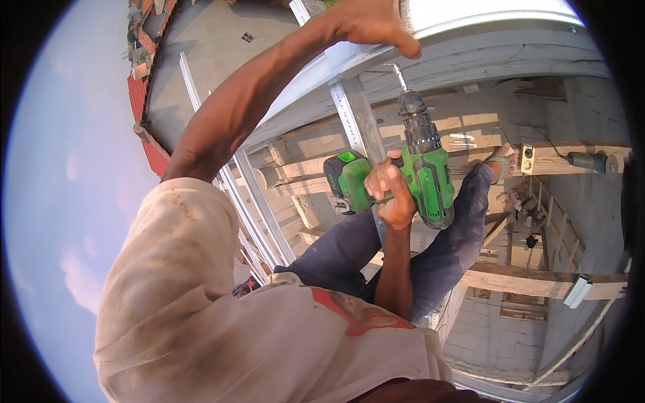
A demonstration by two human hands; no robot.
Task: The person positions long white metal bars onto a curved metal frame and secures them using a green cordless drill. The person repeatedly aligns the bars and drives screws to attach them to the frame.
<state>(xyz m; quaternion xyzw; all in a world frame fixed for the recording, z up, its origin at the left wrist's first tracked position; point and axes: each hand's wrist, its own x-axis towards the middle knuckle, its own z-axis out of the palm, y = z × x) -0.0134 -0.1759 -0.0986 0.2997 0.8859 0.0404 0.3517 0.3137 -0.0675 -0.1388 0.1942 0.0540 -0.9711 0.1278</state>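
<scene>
My right hand [394, 191] is wrapped round the handle of a green and black cordless drill [430, 178], with its battery toward the left. The drill's chuck and bit [401, 77] point up. The tip ends just below the edge of a grey metal beam [457, 33], and a small piece at the tip is too small to name. My left arm reaches across the top left. At the beam my left hand [376, 23] lies with its thumb over the edge, its other fingers cut off by the frame. A metal strut [356, 121] runs down from the beam.
Long metal profiles [252, 195] lean at left. My sandalled foot [500, 164] rests by a wooden beam [557, 149] carrying a socket block [528, 161] and a dark cylindrical power tool [588, 161]. Another wooden beam [517, 279] crosses lower; a ladder [561, 228] stands far below.
</scene>
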